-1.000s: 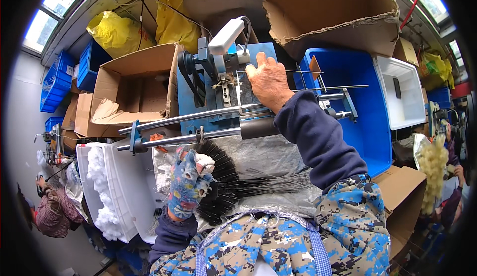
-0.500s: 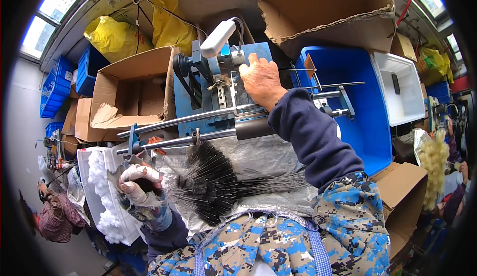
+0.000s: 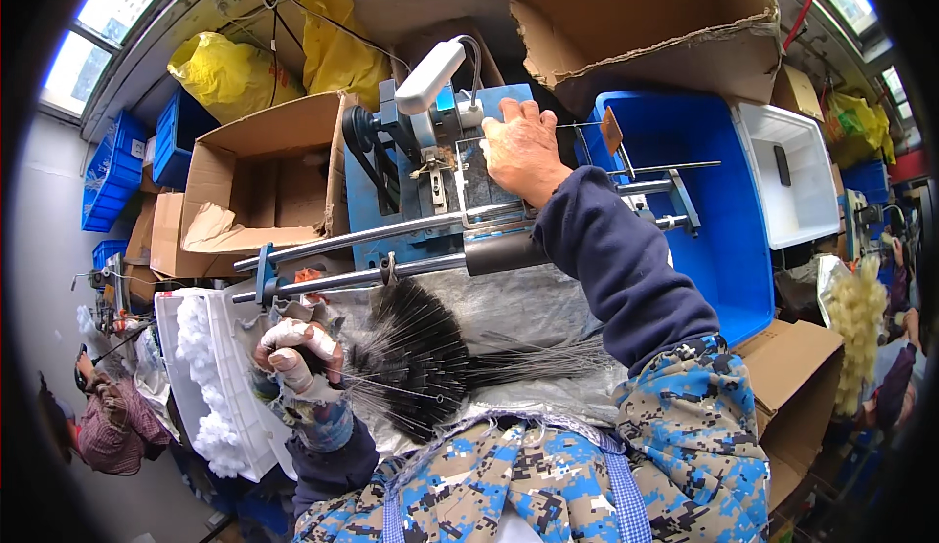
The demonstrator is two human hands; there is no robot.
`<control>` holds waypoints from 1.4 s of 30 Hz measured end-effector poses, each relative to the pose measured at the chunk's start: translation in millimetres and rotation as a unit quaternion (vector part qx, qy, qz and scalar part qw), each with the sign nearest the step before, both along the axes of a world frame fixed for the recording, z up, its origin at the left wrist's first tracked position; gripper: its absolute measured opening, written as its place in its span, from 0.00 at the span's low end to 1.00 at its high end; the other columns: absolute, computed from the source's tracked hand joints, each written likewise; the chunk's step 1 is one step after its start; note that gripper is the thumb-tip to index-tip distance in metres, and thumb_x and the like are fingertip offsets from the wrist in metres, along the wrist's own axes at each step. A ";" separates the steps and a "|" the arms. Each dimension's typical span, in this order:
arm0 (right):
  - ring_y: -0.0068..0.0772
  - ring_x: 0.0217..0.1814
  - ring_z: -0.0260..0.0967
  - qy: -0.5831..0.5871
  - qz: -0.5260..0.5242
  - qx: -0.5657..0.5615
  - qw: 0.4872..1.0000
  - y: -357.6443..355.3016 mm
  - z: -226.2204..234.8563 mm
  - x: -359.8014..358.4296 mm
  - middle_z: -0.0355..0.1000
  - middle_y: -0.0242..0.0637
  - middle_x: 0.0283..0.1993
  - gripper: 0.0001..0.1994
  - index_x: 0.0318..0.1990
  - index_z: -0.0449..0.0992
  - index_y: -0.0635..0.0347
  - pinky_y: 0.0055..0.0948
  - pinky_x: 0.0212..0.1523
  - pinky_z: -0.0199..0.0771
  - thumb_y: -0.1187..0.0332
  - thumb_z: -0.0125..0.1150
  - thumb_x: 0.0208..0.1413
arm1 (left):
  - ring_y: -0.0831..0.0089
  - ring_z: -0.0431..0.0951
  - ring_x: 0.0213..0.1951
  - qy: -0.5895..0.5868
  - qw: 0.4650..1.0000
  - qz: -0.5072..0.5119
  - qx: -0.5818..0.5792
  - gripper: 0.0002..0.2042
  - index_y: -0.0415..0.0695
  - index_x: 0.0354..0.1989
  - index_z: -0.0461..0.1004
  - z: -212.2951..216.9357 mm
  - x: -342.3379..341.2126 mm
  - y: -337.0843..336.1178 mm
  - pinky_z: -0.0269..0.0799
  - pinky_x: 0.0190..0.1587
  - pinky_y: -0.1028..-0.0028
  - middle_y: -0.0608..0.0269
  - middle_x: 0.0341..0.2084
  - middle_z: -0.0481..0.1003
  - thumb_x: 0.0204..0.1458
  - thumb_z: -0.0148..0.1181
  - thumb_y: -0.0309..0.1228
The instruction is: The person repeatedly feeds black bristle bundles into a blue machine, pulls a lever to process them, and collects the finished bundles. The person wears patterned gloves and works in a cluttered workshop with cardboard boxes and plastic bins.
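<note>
My left hand [image 3: 301,352], its fingers wrapped in white tape, is curled closed beside a bundle of black brushes with thin wire stems [image 3: 416,357]. One thin wire stretches from near its fingers across the bristles; whether they grip it is unclear. My right hand [image 3: 526,152] rests over the blue bench machine [image 3: 372,220], fingers bent and pressed together, their tips at a bent wire frame [image 3: 463,166]. What those fingers hold, if anything, is hidden. Under my right wrist lies a dark roller [image 3: 504,251] on the steel rails [image 3: 421,267].
A blue bin [image 3: 719,210] and a white tub [image 3: 792,181] stand right of the machine. Cardboard boxes [image 3: 259,166] flank it at left and far right. White fluffy pieces [image 3: 205,377] fill a white crate at left. Other people work at both edges.
My left hand has moved right, closer to the bristles, and its fingers have curled tighter. My right hand has shifted slightly right on the machine.
</note>
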State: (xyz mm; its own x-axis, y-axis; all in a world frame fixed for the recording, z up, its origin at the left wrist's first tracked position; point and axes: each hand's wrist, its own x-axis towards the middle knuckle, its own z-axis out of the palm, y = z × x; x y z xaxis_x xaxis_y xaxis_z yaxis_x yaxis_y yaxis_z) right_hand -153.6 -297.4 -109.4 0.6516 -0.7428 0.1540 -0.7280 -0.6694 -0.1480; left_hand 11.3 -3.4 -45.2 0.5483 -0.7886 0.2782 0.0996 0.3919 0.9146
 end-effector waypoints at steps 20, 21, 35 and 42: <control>0.42 0.40 0.67 -0.056 0.025 0.028 0.998 57.2 1.5 9.6 0.61 0.48 0.43 0.32 0.53 0.60 0.75 0.31 0.34 0.74 0.55 0.59 0.48 | 0.76 0.66 0.12 0.080 0.989 0.046 0.113 0.15 0.38 0.51 0.64 -2.2 -12.3 -5.4 0.62 0.12 0.80 0.53 0.24 0.73 0.58 0.49 0.31; 0.41 0.38 0.68 -0.089 0.031 0.015 0.995 61.6 2.1 15.1 0.62 0.47 0.41 0.32 0.53 0.60 0.75 0.31 0.33 0.74 0.56 0.59 0.48 | 0.75 0.67 0.13 0.093 0.988 0.052 0.112 0.15 0.36 0.51 0.65 -1.9 -12.0 -5.1 0.62 0.13 0.80 0.50 0.25 0.74 0.57 0.49 0.29; 0.41 0.45 0.61 -0.024 0.065 -0.003 0.998 22.0 25.3 -43.9 0.63 0.42 0.41 0.19 0.41 0.71 0.66 0.39 0.40 0.62 0.64 0.62 0.43 | 0.76 0.71 0.15 0.094 0.977 0.026 0.191 0.13 0.35 0.47 0.67 8.5 -36.1 -19.7 0.64 0.16 0.84 0.51 0.28 0.75 0.57 0.49 0.29; 0.37 0.43 0.65 0.076 0.043 -0.031 0.996 -15.5 18.4 -48.8 0.73 0.37 0.34 0.06 0.30 0.76 0.54 0.37 0.41 0.59 0.74 0.55 0.43 | 0.76 0.68 0.13 0.065 0.980 -0.043 0.186 0.08 0.35 0.42 0.69 15.7 -58.2 -42.0 0.62 0.15 0.84 0.47 0.28 0.76 0.55 0.49 0.24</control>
